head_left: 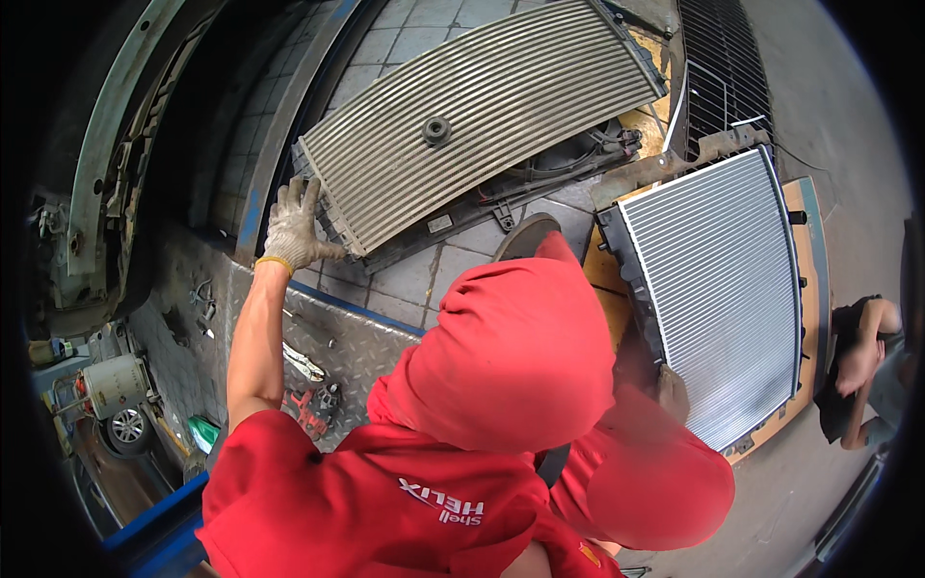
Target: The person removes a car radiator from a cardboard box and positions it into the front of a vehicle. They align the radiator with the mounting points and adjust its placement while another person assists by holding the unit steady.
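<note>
"Where is the left hand?"

"The left hand in a grey-white knitted glove with a yellow cuff (293, 229) is open, fingers spread and thumb out, at the lower-left end of the dull grey-brown, ribbed metal radiator (501, 101)."

"How does that radiator lie?"

"Flat side up, over a black plastic fan frame (568, 159). Its long axis slants from lower left, by the glove, to upper right, and its ribs run the same way. A round black rubber piece (436, 131) sits on top."

"And the right hand?"

"The right hand, also gloved (673, 393), shows only partly beyond a red-trousered knee (665, 472). It is at the lower-left edge of the bright silver, finely finned radiator with black side tanks (723, 289). I cannot tell whether it grips."

"Which way does the silver one point?"

"Its long axis runs away from the person, the far end tipped slightly left. It lies to the right of the dull one, over a sheet of brown cardboard (811, 241)."
</note>
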Available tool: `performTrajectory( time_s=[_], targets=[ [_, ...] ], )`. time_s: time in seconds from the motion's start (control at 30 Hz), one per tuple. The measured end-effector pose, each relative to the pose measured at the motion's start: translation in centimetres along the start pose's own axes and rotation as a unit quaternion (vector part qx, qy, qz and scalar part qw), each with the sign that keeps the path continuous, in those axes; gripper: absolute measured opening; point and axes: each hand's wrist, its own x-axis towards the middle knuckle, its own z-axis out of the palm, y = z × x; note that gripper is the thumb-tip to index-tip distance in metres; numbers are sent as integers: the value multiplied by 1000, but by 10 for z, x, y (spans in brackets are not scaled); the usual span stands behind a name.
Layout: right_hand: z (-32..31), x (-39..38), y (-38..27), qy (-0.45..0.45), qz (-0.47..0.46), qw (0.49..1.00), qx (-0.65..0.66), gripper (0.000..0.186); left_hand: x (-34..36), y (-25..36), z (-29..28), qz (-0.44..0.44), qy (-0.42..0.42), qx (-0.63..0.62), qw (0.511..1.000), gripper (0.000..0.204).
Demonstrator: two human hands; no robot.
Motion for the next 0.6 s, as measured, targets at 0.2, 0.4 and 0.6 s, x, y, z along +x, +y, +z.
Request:
performTrajectory(
  time_s=[0.2,0.4,0.6],
  targets=[
    [9,-12,-10,13,9,999,-43,37,4,21,-17,60,80,-45,994,131],
    [19,-30,-43,32,17,993,-111,40,43,104,-18,219,153,-198,943,65],
    [-17,-31,-79,-6,39,988,-147,42,86,232,-57,290,74,-225,927,50]
  ],
)
